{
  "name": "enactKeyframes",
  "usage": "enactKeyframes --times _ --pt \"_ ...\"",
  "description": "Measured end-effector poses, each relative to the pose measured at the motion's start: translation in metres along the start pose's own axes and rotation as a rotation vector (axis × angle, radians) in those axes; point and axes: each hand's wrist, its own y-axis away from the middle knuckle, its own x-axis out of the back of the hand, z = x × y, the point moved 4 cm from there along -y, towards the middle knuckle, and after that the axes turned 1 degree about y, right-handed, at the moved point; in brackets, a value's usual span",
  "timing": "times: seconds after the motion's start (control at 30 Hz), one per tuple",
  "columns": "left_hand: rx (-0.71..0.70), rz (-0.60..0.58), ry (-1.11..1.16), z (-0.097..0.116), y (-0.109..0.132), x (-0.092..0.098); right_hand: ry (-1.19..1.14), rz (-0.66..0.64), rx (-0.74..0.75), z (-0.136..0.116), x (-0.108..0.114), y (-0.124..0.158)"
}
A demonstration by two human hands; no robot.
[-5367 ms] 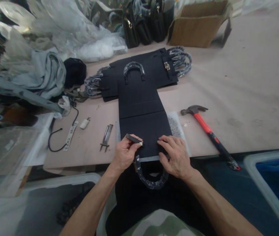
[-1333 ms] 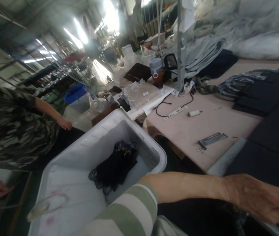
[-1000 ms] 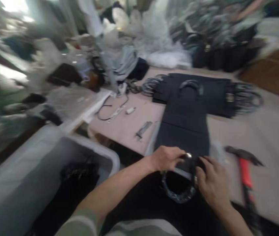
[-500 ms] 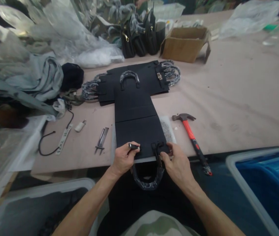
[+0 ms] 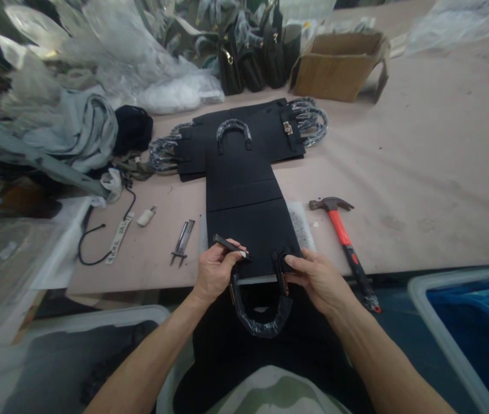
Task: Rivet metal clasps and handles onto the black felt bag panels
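Observation:
A flat black bag panel (image 5: 250, 221) lies across the table's near edge, with a plastic-wrapped black handle (image 5: 260, 322) hanging off the edge. My left hand (image 5: 215, 271) pinches a thin dark rod-like piece (image 5: 229, 246) at the panel's near left corner. My right hand (image 5: 318, 279) grips the handle's right tab (image 5: 282, 267) at the panel's near edge. Beyond lie stacked black panels (image 5: 244, 138) with wrapped handles.
A red-handled hammer (image 5: 346, 244) lies right of the panel. Metal tweezers-like tool (image 5: 183, 241), a small white item (image 5: 146, 217) and a black cord (image 5: 97, 247) lie left. A cardboard box (image 5: 339, 57), finished black bags (image 5: 253, 52), plastic wrap and grey cloth crowd the back. Bins flank my lap.
The view swung from the left-side bin back to the table. Both hands returned to the panel's near edge; the right hand now grips the handle tab, the left holds the dark rod-like piece.

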Motion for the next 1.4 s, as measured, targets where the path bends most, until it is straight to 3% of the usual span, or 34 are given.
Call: enactKeyframes --times 0.1,0.17,0.33,0.57,0.67,0.77,0.87,1.03,1.17,1.4 --pt "0.022 -0.009 0.014 0.004 -0.002 -0.002 -0.257 -0.046 -0.109 0.008 -0.01 0.005" --pt "0.059 -0.006 0.058 0.006 -0.003 -0.004 -0.361 -0.075 -0.106 0.016 -0.015 0.009" --pt "0.175 -0.002 0.194 0.006 -0.005 -0.006 -0.401 -0.127 -0.056 0.033 -0.028 0.013" --pt "0.243 -0.048 0.176 0.012 -0.01 -0.009 -0.295 0.148 -0.128 0.048 -0.032 0.003" --pt "0.326 -0.056 0.213 0.019 -0.013 -0.007 -0.267 0.182 -0.079 0.051 -0.031 0.003" --pt "0.29 -0.098 0.195 0.032 -0.018 -0.007 -0.269 0.134 -0.057 0.053 -0.031 0.002" --pt "0.211 -0.153 0.167 0.044 -0.02 -0.008 -0.297 0.004 -0.05 0.052 -0.034 0.001" --pt "0.299 -0.131 0.278 0.043 -0.019 -0.01 -0.308 -0.153 -0.087 0.051 -0.034 0.001" --pt "0.329 -0.099 0.321 0.04 -0.013 -0.008 -0.326 -0.202 -0.096 0.05 -0.033 0.003" --pt "0.243 -0.103 0.289 0.043 -0.008 -0.006 -0.358 -0.218 -0.15 0.051 -0.033 0.004"
